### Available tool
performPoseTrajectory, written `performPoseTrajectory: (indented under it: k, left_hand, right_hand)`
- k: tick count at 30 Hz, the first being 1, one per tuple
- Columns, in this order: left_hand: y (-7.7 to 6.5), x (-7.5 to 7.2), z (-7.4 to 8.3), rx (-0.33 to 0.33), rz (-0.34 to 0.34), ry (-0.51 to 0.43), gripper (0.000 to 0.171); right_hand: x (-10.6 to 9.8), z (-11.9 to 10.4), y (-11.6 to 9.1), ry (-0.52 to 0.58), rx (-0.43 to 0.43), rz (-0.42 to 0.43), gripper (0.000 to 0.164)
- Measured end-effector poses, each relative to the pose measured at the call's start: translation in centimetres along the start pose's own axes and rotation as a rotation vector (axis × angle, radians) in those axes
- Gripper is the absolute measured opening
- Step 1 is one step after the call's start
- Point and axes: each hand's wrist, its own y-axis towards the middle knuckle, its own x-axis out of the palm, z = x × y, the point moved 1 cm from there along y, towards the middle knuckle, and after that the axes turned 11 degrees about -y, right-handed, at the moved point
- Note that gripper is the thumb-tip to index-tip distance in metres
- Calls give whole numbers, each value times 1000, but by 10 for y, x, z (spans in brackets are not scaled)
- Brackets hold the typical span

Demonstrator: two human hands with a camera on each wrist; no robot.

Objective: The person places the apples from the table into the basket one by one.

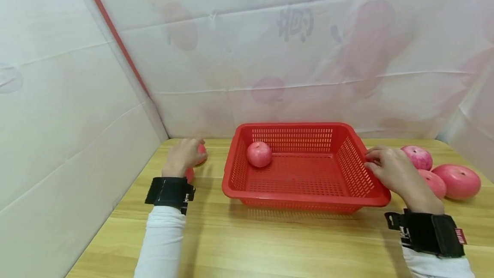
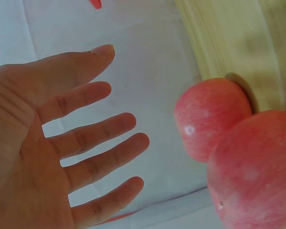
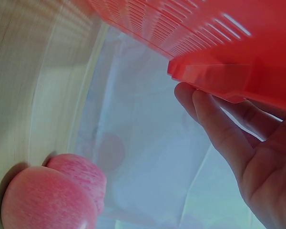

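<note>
In the head view, a red plastic basket (image 1: 293, 203) with slotted walls stands on the table, and one red apple (image 1: 259, 154) lies at its left end. My left hand (image 1: 183, 157) hovers over two red apples to the left of the basket; one apple (image 2: 212, 118) rests against a larger-looking apple (image 2: 257, 171) in the left wrist view. Its fingers are spread and hold nothing. At the basket's right side, my right hand (image 1: 395, 175) touches the rim from outside, with nearly straight fingers (image 3: 219, 126) under the rim.
Right of my right hand lie a speckled red apple (image 1: 417, 157), another apple (image 1: 434, 183) and a large rounded red fruit (image 1: 457, 181). The wooden table (image 1: 270, 243) ends at a pale printed cloth (image 1: 247, 67) behind, with another pale sheet along the left.
</note>
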Motion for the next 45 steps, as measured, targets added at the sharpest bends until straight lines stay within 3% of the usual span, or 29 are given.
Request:
performPoseTrajectory:
  k: [9, 20, 45]
  left_hand:
    - [-3, 4, -9, -21, -12, -17, 35]
    - [-8, 0, -22, -42, -34, -15, 48]
    - [-20, 4, -46, -80, -36, 4, 49]
  right_hand:
    - [0, -1, 0, 7, 3, -1, 15]
    - [0, 0, -1, 4, 16, -12, 17]
    - [0, 0, -1, 19, 20, -23, 17]
